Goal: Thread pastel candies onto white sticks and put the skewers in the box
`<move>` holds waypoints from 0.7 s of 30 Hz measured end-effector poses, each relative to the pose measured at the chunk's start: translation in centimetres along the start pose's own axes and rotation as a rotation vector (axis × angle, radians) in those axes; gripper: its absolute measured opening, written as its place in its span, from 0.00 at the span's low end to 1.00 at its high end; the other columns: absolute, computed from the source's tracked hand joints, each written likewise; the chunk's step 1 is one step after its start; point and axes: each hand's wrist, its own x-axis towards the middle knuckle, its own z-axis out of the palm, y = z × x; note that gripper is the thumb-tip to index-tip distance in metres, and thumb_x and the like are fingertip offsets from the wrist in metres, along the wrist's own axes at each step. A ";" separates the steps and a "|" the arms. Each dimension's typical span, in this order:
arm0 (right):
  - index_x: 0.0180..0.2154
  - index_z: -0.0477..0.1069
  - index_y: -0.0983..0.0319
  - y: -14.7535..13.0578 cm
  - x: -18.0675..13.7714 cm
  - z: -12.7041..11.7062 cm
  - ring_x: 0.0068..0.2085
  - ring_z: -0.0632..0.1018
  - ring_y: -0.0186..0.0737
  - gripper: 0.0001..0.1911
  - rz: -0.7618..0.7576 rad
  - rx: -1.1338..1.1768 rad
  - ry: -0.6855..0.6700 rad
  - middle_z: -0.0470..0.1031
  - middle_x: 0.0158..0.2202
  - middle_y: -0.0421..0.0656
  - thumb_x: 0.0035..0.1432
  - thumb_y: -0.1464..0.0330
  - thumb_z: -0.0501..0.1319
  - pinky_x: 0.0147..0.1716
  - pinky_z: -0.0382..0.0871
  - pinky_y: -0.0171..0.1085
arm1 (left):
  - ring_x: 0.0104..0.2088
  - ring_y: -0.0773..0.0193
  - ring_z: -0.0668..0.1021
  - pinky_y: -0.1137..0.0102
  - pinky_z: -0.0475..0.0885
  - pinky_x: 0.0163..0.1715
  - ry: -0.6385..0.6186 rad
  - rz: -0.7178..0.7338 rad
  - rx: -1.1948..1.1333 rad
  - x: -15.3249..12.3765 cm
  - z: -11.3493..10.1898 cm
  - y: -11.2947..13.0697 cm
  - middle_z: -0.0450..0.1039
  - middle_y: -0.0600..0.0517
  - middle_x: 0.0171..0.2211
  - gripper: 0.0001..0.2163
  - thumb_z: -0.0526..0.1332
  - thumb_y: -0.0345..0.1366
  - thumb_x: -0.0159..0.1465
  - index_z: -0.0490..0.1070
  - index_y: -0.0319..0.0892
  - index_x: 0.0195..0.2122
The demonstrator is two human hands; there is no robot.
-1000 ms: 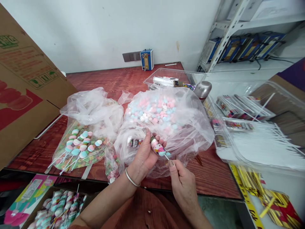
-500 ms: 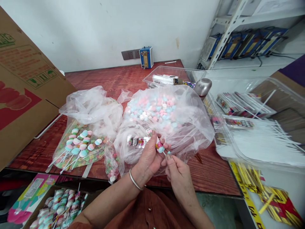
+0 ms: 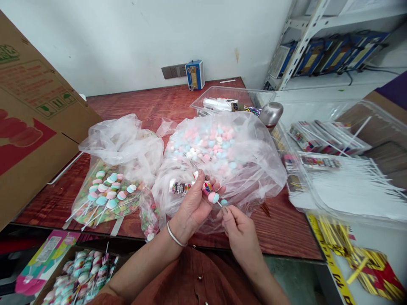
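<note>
Head view: the left grip (image 3: 195, 207) is closed around a marshmallow skewer (image 3: 213, 197) with colourful printed wrapping; the right grip (image 3: 239, 224) pinches the skewer's lower end. Both are above the front of the bench (image 3: 286, 237), near a filmy bag of pastel marshmallows (image 3: 210, 144). Leftward, more skewers (image 3: 110, 190) lie on another bag (image 3: 127, 142); rightward, white sticks (image 3: 349, 182) fill a clear tray (image 3: 321, 210).

Marshmallow bag (image 3: 206, 146) left of stick tray (image 3: 313, 197)
</note>
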 end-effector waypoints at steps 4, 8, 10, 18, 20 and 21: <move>0.28 0.69 0.61 0.4 -0.1 -0.1 0.25 0.67 0.37 0.15 -0.550 -0.785 0.243 0.68 0.23 0.41 0.69 0.69 0.53 0.28 0.56 0.38 | 0.25 0.67 0.76 0.62 0.78 0.39 -0.006 0.035 0.035 -0.3 -0.1 -0.9 0.72 0.52 0.25 0.12 0.63 0.41 0.64 0.68 0.38 0.29; 0.36 0.72 0.63 0.9 0.0 0.0 0.26 0.68 0.38 0.10 -0.614 -0.942 0.320 0.70 0.24 0.42 0.69 0.70 0.54 0.29 0.57 0.38 | 0.27 0.65 0.77 0.63 0.78 0.38 -0.034 0.048 0.067 -0.4 -0.4 -1.6 0.72 0.52 0.25 0.14 0.67 0.44 0.60 0.69 0.38 0.29; 0.35 0.72 0.62 1.0 0.0 -0.1 0.26 0.69 0.37 0.12 -0.460 -0.706 0.296 0.71 0.24 0.42 0.69 0.66 0.54 0.27 0.58 0.37 | 0.28 0.65 0.78 0.64 0.78 0.39 -0.072 0.044 0.069 -0.5 -0.6 -1.6 0.72 0.52 0.26 0.15 0.68 0.45 0.59 0.69 0.38 0.29; 0.27 0.63 0.59 -0.5 0.7 -0.4 0.12 0.44 0.23 0.19 0.505 0.770 -0.154 0.49 0.13 0.25 0.56 0.52 0.63 0.12 0.48 0.29 | 0.31 0.61 0.79 0.68 0.76 0.34 -0.341 -0.017 0.053 -0.6 -1.3 -1.3 0.73 0.51 0.26 0.17 0.66 0.50 0.60 0.70 0.38 0.33; 0.26 0.64 0.59 -0.8 0.8 0.0 0.12 0.45 0.23 0.20 0.508 0.755 -0.147 0.49 0.13 0.25 0.54 0.51 0.64 0.12 0.48 0.29 | 0.30 0.61 0.79 0.71 0.74 0.28 -0.331 0.017 0.118 -0.6 -1.5 -1.7 0.74 0.51 0.26 0.19 0.66 0.52 0.58 0.70 0.38 0.34; 0.26 0.64 0.59 -0.9 0.9 0.2 0.13 0.47 0.24 0.21 0.469 0.680 -0.110 0.50 0.13 0.26 0.54 0.49 0.63 0.12 0.48 0.29 | 0.30 0.62 0.79 0.73 0.72 0.25 -0.312 0.031 0.148 -0.6 -1.5 -2.0 0.74 0.50 0.27 0.20 0.67 0.52 0.57 0.70 0.39 0.34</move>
